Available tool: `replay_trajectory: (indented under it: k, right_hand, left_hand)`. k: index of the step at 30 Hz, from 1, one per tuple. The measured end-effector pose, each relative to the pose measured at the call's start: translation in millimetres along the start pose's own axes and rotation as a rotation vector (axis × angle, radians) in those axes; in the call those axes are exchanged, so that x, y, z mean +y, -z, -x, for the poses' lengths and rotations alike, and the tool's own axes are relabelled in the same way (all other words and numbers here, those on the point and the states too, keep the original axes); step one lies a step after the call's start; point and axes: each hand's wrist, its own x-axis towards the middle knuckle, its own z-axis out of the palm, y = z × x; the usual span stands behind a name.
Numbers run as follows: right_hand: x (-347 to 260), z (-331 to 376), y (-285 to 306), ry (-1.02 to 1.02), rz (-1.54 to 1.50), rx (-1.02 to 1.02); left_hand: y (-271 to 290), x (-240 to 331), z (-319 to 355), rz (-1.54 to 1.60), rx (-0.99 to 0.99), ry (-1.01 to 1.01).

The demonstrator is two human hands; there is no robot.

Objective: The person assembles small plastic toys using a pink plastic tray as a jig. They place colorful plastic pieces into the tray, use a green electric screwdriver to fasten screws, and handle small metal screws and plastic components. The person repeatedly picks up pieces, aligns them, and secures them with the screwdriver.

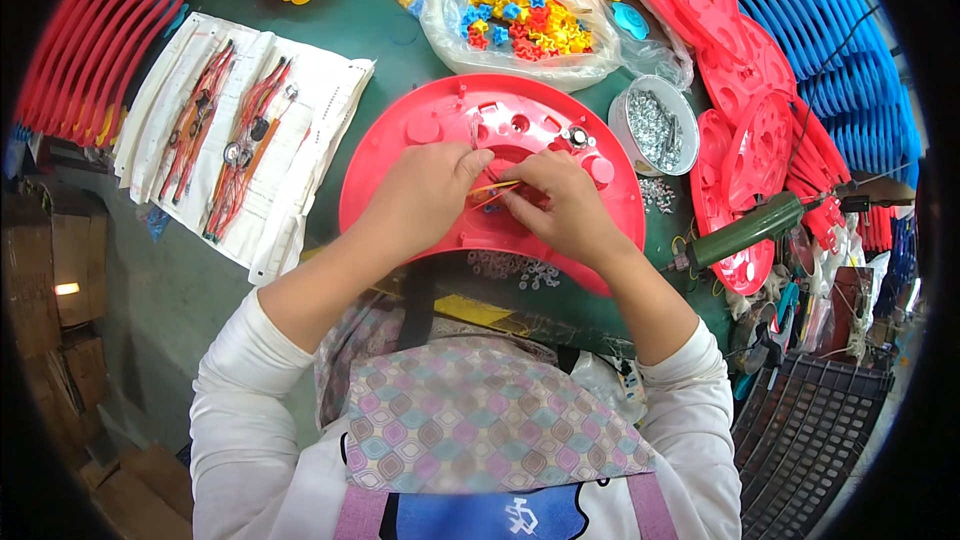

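Observation:
A pink-red curved plastic shell (398, 132), its hollow moulded side facing up, rests on the green table before me. Over its middle, my left hand (425, 195) is closed, thumb and forefinger pinching thin red and orange wires (487, 188). My right hand (562, 202) grips the same wires from the other side with bent fingers. The ends of the wires are partly hidden by my fingers. A small round metallic part (577, 137) sits in the shell beyond my right hand, near a raised round post (600, 170).
Wired parts (240, 145) lie on stacked papers (330, 90) at left. A bag (450, 45) of coloured plastic stars stands behind the shell. At right are a white tub (620, 125) of small hardware, a green electric screwdriver (745, 232), and piled pink-red shells (745, 70). Small clear pieces (515, 268) lie nearby.

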Motion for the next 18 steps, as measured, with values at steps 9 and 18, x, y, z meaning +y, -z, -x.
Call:
replay_trajectory:
  k: [9, 18]
  right_hand:
    - [10.9, -38.0, 24.1, 0.432, 0.295, 0.198]
    - [19.7, -43.6, -1.9, 0.133, -0.002, 0.185]
  left_hand:
    - [2.2, 10.0, -25.8, 0.584, -0.189, 0.311]
    - [-2.2, -6.8, -19.0, -0.113, 0.273, -0.275]
